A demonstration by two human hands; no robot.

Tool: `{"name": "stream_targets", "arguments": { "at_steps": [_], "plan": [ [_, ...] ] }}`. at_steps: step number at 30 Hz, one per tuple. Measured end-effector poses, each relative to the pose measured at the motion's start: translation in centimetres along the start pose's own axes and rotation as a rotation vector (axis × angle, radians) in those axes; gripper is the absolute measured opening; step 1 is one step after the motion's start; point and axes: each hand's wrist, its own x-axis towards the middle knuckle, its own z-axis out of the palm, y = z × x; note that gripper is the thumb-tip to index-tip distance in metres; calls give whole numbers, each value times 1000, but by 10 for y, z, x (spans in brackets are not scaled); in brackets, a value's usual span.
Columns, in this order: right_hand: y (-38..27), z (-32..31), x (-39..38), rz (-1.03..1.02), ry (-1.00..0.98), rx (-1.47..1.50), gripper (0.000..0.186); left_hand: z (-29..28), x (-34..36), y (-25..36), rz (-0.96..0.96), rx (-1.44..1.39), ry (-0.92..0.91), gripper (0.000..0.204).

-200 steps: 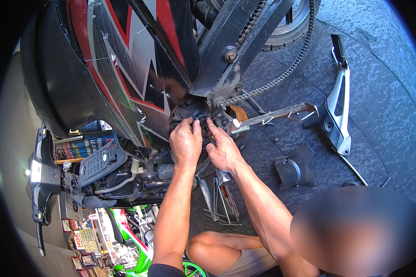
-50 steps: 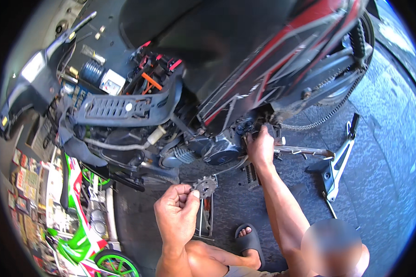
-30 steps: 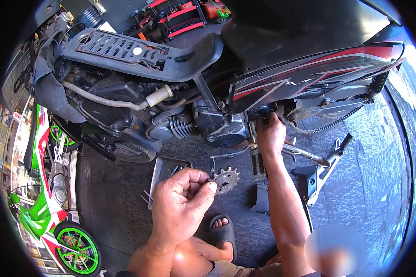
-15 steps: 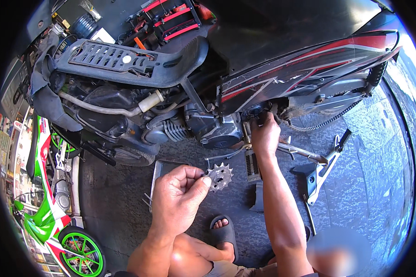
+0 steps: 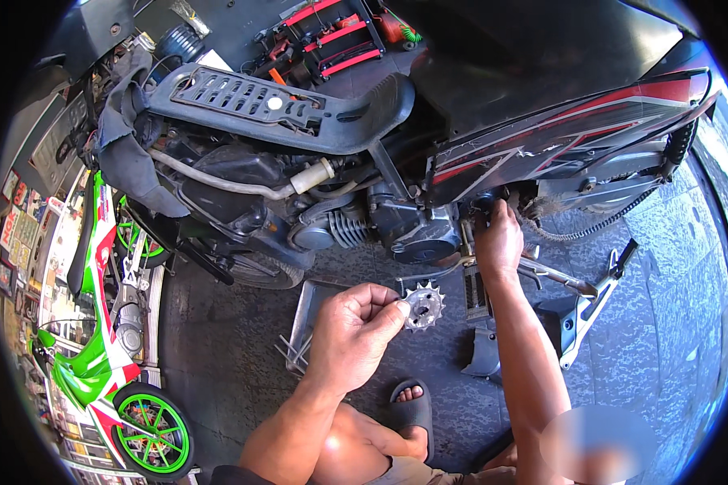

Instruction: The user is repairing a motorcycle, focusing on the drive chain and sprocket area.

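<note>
Dark grey, mottled flooring (image 5: pixel 234 356) runs beneath the work, turning bluish and brighter toward the right. Across it stretches a motorcycle with a red, grey and black side panel (image 5: pixel 574 137) and a slotted plastic footboard (image 5: pixel 243 105). A green, white and red motorcycle (image 5: pixel 93 372) stands at the left beside packed shelving, and a red-and-black tool trolley (image 5: pixel 344 44) sits at the top. A metal tray (image 5: pixel 306 309) lies on the floor, partly hidden behind the left hand (image 5: pixel 354 333).

That hand is raised, fingers curled, pinching a toothed sprocket (image 5: pixel 425 305) by its edge between thumb and forefinger, its flat face showing. The right arm reaches upward, its hand (image 5: pixel 499 242) just beside the engine (image 5: pixel 416 230); the fingertips are hidden, so whether these hold anything I cannot tell. A drive chain (image 5: pixel 594 229) hangs to the right.
</note>
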Motion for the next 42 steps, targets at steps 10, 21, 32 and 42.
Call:
{"name": "stream_targets", "arguments": {
  "at_steps": [10, 21, 32, 42],
  "plan": [
    [-30, -47, -37, 109, 120, 466, 19, 6, -14, 4, 588, 330, 81, 13],
    [-86, -144, -97, 534, -709, 1650, 26, -7, -21, 15, 1103, 715, 172, 30],
    [-90, -149, -104, 408, -699, 1739, 21, 1, -28, 19, 1155, 574, 221, 31],
    [-90, -152, -109, 310, -703, 1709, 19, 2, -34, 14, 1109, 417, 227, 28]
  ]
}}
